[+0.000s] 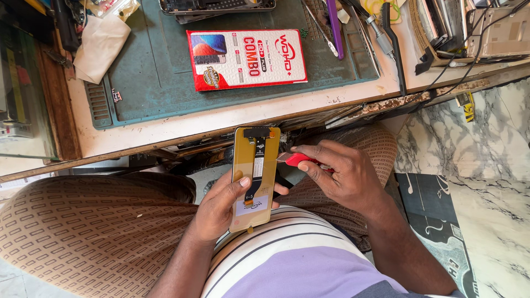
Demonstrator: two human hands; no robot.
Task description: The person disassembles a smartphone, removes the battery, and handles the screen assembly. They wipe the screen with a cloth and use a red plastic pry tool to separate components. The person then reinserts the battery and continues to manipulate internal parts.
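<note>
My left hand [221,207] holds a gold phone display panel [251,165] upright over my lap, its back facing me, with a black flex cable running down its middle and my thumb pressed on it. My right hand [345,176] grips a small red-handled tool [297,159] whose metal tip touches the panel's right edge near the top. Both hands are below the workbench's front edge.
A red and white flat box [245,59] lies on a teal work mat [149,77] on the worn workbench [182,129]. Tweezers and a purple tool [333,27] lie at the mat's right. A white cloth [99,47] sits left. Marble floor [486,143] is at right.
</note>
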